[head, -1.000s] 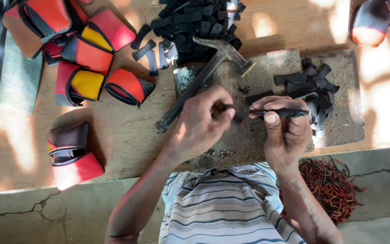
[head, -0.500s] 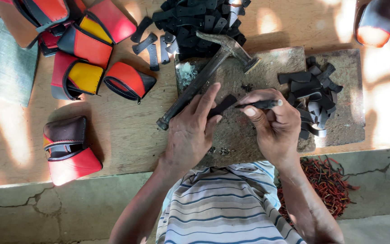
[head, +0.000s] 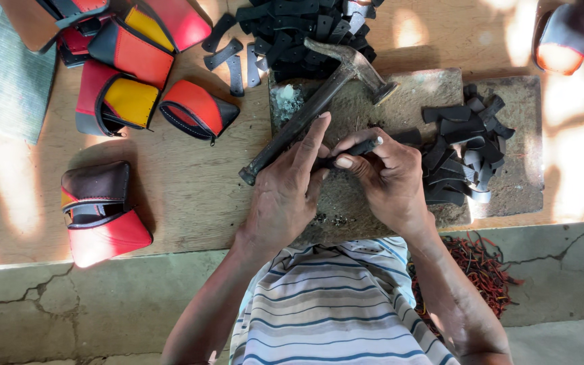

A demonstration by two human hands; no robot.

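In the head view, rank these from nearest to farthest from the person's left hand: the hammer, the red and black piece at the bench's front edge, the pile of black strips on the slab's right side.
From the left hand:
1. Hammer: its handle lies right by the fingers, running up to the right.
2. Pile of black strips: to the right, beyond the right hand.
3. Red and black piece: far left, at the bench's front edge.

One hammer [head: 326, 94], one stone slab [head: 508, 101], two piles of black strips [head: 464, 152], two hands [head: 288, 192].
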